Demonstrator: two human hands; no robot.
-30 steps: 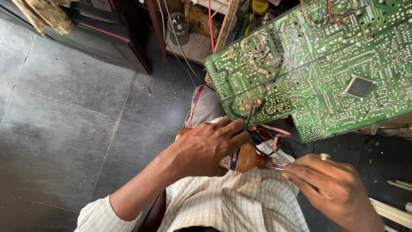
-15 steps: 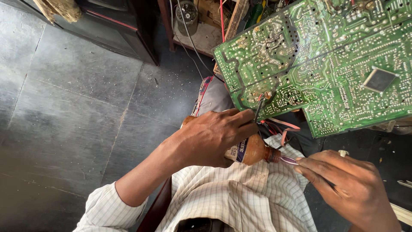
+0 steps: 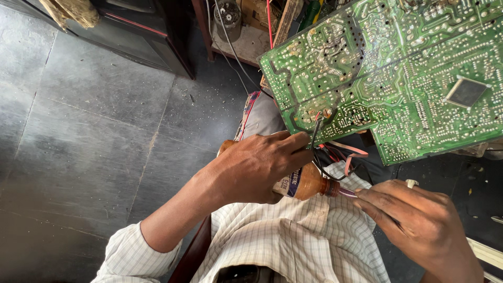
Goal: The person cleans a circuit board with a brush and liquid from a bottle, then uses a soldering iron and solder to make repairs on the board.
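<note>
We look down on a repair bench scene: our left hand [image 3: 257, 170] is wrapped around a small brown bottle [image 3: 304, 183], which lies on its side across our lap, its neck pointing right. Our right hand [image 3: 419, 222] is closed in a pinch on a thin purple-tipped tool [image 3: 347, 193] whose end meets the bottle's mouth — whether it goes inside, we cannot tell. A pale ring [image 3: 412, 183] shows on one finger of that hand. Just above the bottle hangs a green circuit board [image 3: 398, 68], solder side up, tilted over our knee, with a dark square chip [image 3: 465, 91] near its right end. Black and red wires [image 3: 335, 152] trail from the board's lower edge down to the left hand's fingers — touching or nearly so. Our checked shirt [image 3: 293, 241] fills the lower frame; grey floor tiles [image 3: 89, 141] spread to the left, a dark cabinet [image 3: 136, 34] at top.
</note>
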